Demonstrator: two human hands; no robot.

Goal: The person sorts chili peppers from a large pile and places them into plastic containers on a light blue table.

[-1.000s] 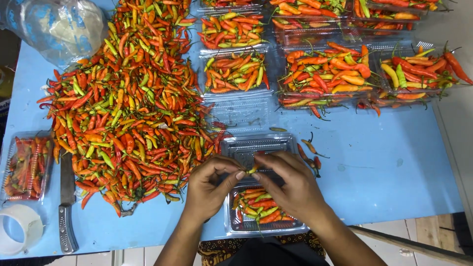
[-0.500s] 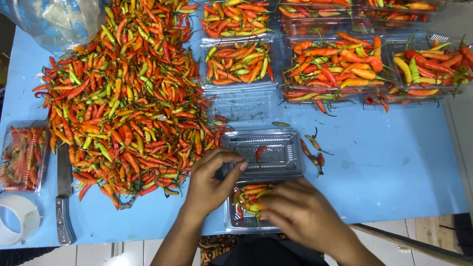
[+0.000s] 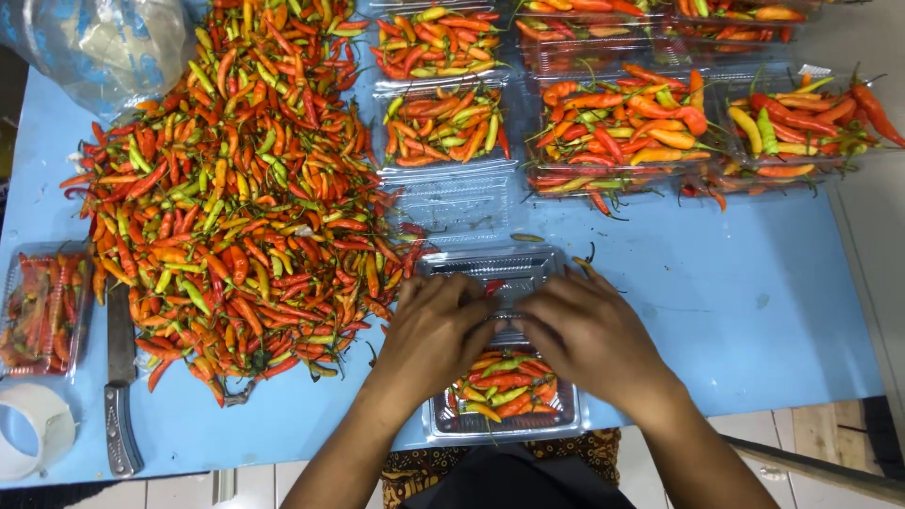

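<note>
A clear plastic clamshell container [image 3: 504,415] lies at the near edge of the blue table [image 3: 735,302], holding red, orange and green chilies. Its lid [image 3: 500,269] stretches away from me with one red chili on it. My left hand [image 3: 429,335] and my right hand [image 3: 589,335] rest side by side, palms down, over the container's hinge area, fingers pressed on the plastic. A large heap of loose chilies [image 3: 236,188] lies just left of my left hand.
Several filled clear containers [image 3: 622,127] stand in rows at the far right, an empty one [image 3: 457,207] in front of them. A knife [image 3: 118,386], a tape roll [image 3: 33,438] and a closed chili pack [image 3: 42,306] sit at the left. A plastic bag [image 3: 104,42] lies far left.
Both hands were pinching something small above the container. They have since spread flat and come together over the container's middle. The view shifted slightly.
</note>
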